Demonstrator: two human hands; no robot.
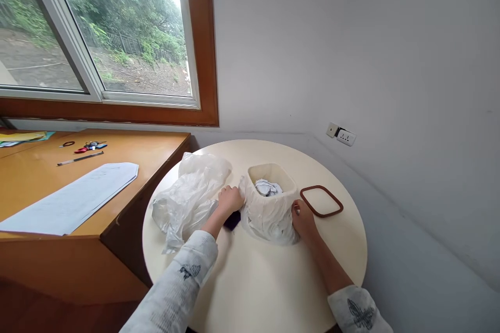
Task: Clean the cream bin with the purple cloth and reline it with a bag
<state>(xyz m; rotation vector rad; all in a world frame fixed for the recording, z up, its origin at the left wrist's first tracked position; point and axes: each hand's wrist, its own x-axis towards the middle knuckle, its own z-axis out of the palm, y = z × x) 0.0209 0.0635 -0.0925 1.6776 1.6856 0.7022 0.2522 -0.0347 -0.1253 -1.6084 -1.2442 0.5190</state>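
Observation:
A small waste bin [269, 170] with a rounded-square mouth stands on the round table, crumpled white paper [267, 188] inside it. A thin white plastic bag [269, 217] wraps its outside and hangs in wrinkles round the lower part. At the bin's left side, my left hand [231, 199] is closed with curled fingers on the bag's edge. My right hand [303, 217] pinches the same bag at the bin's right side, its fingertips partly hidden. Below my left hand lies a dark object [232, 221], mostly covered.
A loose, crumpled translucent plastic bag [195, 187] spreads over the round table's [250, 281] left side. On the right lies a brown rounded-square ring [331, 214]. The wooden desk [156, 148] holds paper sheets [82, 200], a pen [80, 158] and keys [94, 144]. Walls stand behind and right.

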